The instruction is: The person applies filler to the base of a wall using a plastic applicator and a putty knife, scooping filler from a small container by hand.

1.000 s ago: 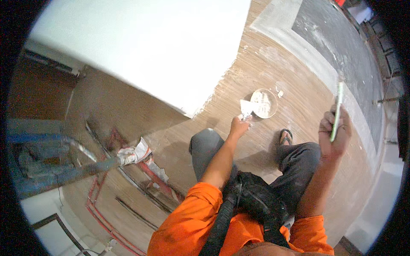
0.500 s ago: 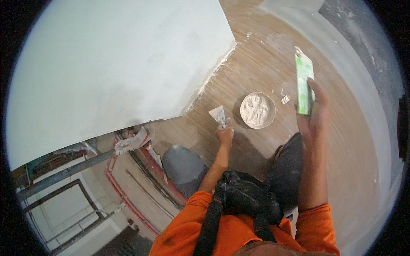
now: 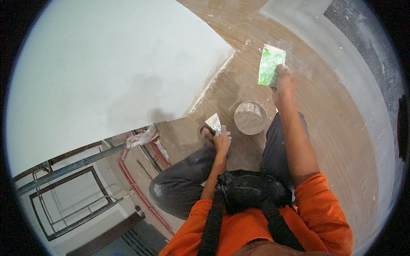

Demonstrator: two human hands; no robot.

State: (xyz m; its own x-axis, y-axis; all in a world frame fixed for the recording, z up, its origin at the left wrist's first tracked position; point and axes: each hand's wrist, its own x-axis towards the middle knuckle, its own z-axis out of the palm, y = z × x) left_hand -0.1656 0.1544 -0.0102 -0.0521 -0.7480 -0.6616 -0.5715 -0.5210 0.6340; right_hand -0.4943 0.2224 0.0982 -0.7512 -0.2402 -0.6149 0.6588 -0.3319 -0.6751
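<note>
My left hand (image 3: 222, 141) is closed on a small putty knife (image 3: 212, 122) with a pale, smeared blade, held low near the bottom of the white wall. Up and to the right, my right hand (image 3: 283, 85) grips a flat rectangular plate (image 3: 269, 64), green with white smears, its face showing. Between and below the two, a round tub (image 3: 250, 117) with pale paste in it stands on the wood-look floor (image 3: 333, 119) in shadow.
A white wall (image 3: 111, 55) with a rough lower edge fills the upper left. Below it are a grey pipe (image 3: 85, 164), red pipes (image 3: 136, 194) and dark frames. A pale grey strip (image 3: 358, 77) and dark surface border the floor at right. My bent legs flank the tub.
My right hand has moved leftward and up, and its green plate has turned to show its broad face. My left leg and foot have shifted nearer the putty knife. The view has also moved.
</note>
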